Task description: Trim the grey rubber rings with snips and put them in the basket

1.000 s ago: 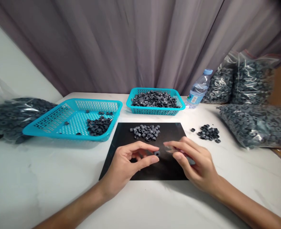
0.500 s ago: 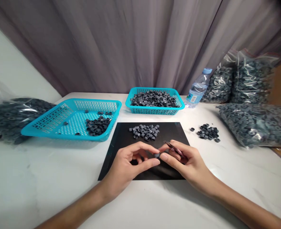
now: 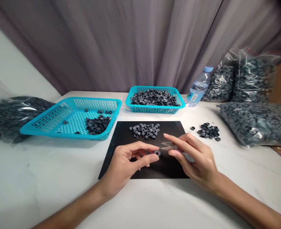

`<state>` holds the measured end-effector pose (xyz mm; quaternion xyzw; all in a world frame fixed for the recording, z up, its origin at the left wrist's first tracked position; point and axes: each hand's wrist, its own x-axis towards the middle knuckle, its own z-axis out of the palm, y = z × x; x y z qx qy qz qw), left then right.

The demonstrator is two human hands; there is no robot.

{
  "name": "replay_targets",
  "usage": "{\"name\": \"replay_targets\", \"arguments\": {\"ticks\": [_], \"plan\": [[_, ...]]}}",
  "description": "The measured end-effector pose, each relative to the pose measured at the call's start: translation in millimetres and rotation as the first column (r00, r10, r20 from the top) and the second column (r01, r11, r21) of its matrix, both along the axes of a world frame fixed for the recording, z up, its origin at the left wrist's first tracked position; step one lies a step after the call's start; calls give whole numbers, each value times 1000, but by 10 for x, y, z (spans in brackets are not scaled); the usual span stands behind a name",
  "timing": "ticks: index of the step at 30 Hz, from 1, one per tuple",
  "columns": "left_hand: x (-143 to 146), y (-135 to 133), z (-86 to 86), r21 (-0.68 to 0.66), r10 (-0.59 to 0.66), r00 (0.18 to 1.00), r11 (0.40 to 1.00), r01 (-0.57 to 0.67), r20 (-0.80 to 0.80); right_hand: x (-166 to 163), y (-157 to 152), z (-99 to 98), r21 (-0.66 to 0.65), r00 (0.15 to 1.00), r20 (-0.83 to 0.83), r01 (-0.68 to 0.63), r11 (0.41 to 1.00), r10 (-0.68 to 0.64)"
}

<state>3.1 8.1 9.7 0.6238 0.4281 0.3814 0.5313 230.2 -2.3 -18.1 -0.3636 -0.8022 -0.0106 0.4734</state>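
Between the thumb and forefinger of my left hand (image 3: 133, 159), a small dark grey ring (image 3: 157, 153) is pinched with its hole facing me. My right hand (image 3: 194, 156) holds a slim two-pronged pointed tool (image 3: 168, 147), blurred by motion; whether it is tweezers or snips I cannot tell. Its tips point left, close to the ring and the left fingertips. Both hands are over a black mat (image 3: 171, 127). On the mat's far part, beyond my hands, lies a heap of similar grey rings (image 3: 145, 131).
A blue basket (image 3: 71, 136) with some rings stands left; a fuller blue basket (image 3: 154, 109) is at the back. Loose rings (image 3: 208, 131) lie right of the mat. A water bottle (image 3: 199, 89) and bags of rings (image 3: 257, 124) stand right, another bag (image 3: 13, 114) left.
My right fingers have moved off the ring, and the tool has swung round so its tips point at it. The ring has turned, showing its hole; my left hand keeps its pinch.
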Motion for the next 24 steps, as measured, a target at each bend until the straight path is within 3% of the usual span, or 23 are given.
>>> {"name": "replay_targets", "arguments": {"ticks": [3,8,24], "plan": [[-18,-2,-1,28,15,1000,999,-15,-1,14,-16,0,128,996,67,49,991,-58],[-22,-5,-20,59,35,999,998,-35,1,18,-58,18,227,982,155,71,971,-108],[-14,1,-32,120,64,998,990,-67,29,41,-53,17,335,953,240,99,937,-187]]}}
